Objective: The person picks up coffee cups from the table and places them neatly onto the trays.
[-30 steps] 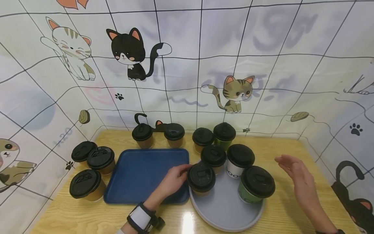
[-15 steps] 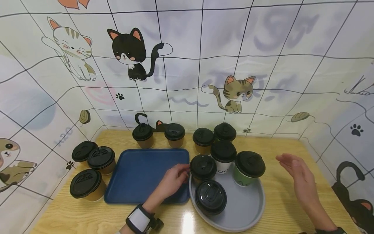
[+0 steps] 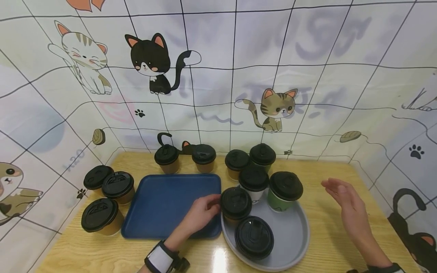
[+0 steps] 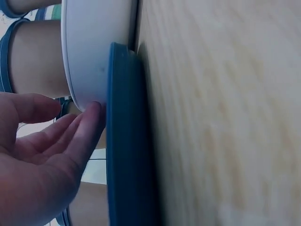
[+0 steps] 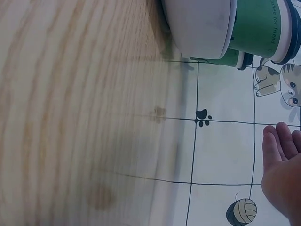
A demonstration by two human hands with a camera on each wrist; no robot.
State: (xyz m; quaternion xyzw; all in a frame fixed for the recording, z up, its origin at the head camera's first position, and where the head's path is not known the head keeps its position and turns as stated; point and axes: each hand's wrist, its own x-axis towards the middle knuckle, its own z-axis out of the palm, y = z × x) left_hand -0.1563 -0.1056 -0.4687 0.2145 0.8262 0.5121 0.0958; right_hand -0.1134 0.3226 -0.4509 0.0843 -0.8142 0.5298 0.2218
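Note:
My left hand (image 3: 203, 212) reaches over the blue tray (image 3: 170, 197), fingertips at the left edge of a round grey turntable (image 3: 286, 246). In the left wrist view a fingertip touches the turntable's pale side wall (image 4: 94, 56); the fingers are extended and grip nothing. Four sides of the turntable carry lidded paper cups: a brown cup (image 3: 235, 203) nearest my hand, another black-lidded cup (image 3: 254, 237) in front, a white cup (image 3: 254, 182) and a green cup (image 3: 285, 191) behind. My right hand (image 3: 349, 212) hovers right of the turntable with straight fingers, touching nothing.
Brown cups with black lids (image 3: 102, 216) stand left of the tray. Along the back are more brown cups (image 3: 203, 157) and a green cup (image 3: 262, 155), close behind the turntable's cups. A cat-printed cloth (image 3: 211, 87) encloses the wooden table (image 3: 334, 242).
The turntable's cups have swung counterclockwise seen from above: the green one went back and left, a brown one came round to the front. Both hands stay nearly in place.

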